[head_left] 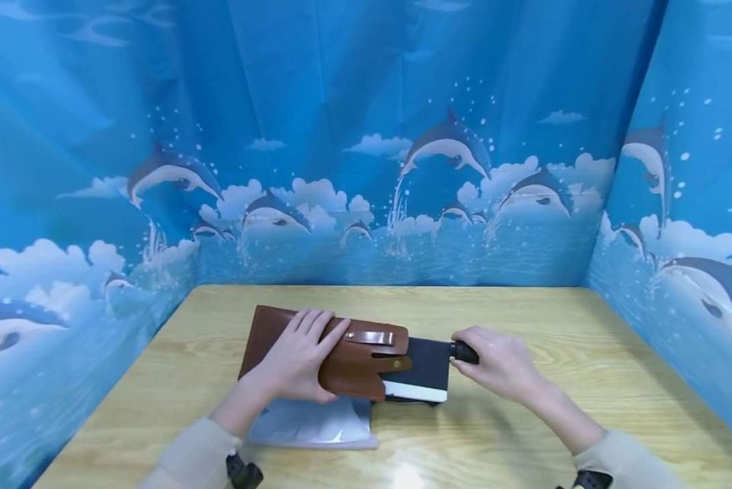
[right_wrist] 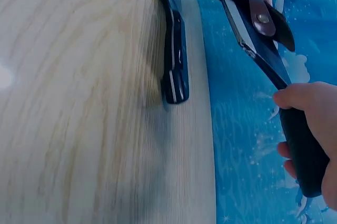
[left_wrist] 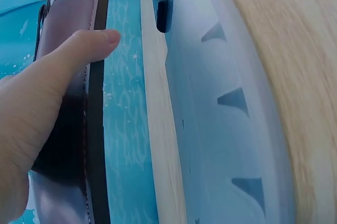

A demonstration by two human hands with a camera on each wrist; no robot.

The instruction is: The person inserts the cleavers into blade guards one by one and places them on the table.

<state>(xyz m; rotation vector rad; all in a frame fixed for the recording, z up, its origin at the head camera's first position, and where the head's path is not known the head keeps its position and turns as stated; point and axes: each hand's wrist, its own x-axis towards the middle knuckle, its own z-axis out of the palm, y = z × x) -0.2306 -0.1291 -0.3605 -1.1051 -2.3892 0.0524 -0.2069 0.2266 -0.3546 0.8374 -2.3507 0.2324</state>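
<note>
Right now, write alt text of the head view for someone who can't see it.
A person's right hand grips the handle of a dark cleaver partly inside a brown leather sheath held by the left hand. A silvery blade shows below the sheath, on a pale wooden table before a blue dolphin-patterned backdrop.

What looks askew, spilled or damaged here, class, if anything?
Nothing looks spilled or damaged. Slightly odd: one knife lies unsheathed on the table, while the cleaver gripped by the right hand sits only partly inside the brown sheath, blade showing.
</note>
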